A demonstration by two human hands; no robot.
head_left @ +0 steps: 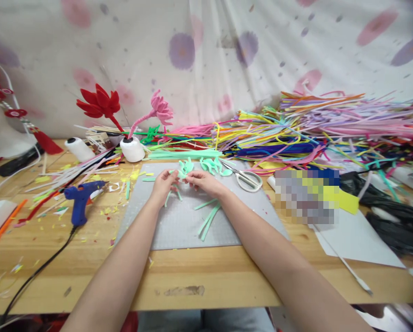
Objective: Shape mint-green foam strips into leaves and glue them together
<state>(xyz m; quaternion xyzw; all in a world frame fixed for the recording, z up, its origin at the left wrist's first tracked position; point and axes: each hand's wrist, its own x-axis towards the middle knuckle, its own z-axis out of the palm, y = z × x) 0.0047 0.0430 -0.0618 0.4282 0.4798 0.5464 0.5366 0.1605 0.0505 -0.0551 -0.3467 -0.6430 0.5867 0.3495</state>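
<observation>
Over the far part of a grey cutting mat (pixel 179 235), my left hand (pixel 163 186) and my right hand (pixel 204 181) meet, fingertips pinched on mint-green pipe cleaner pieces (pixel 181 174). Thin green ends hang below the left fingers. Just beyond the hands lie shaped mint-green pieces (pixel 210 164) in small heaps. Scissors (pixel 248 180) with pale handles rest on the mat to the right of my right hand. Loose cut pipe cleaners (pixel 209 222) lie on the mat near my right forearm. The exact shape between my fingers is partly hidden.
A blue glue gun (pixel 80 203) with a black cord lies left of the mat among scraps. Red and pink pipe cleaner flowers stand in a white pot (pixel 132 150) behind. Piled coloured pipe cleaners (pixel 331 122) line the back right. White paper (pixel 358 242) lies at right.
</observation>
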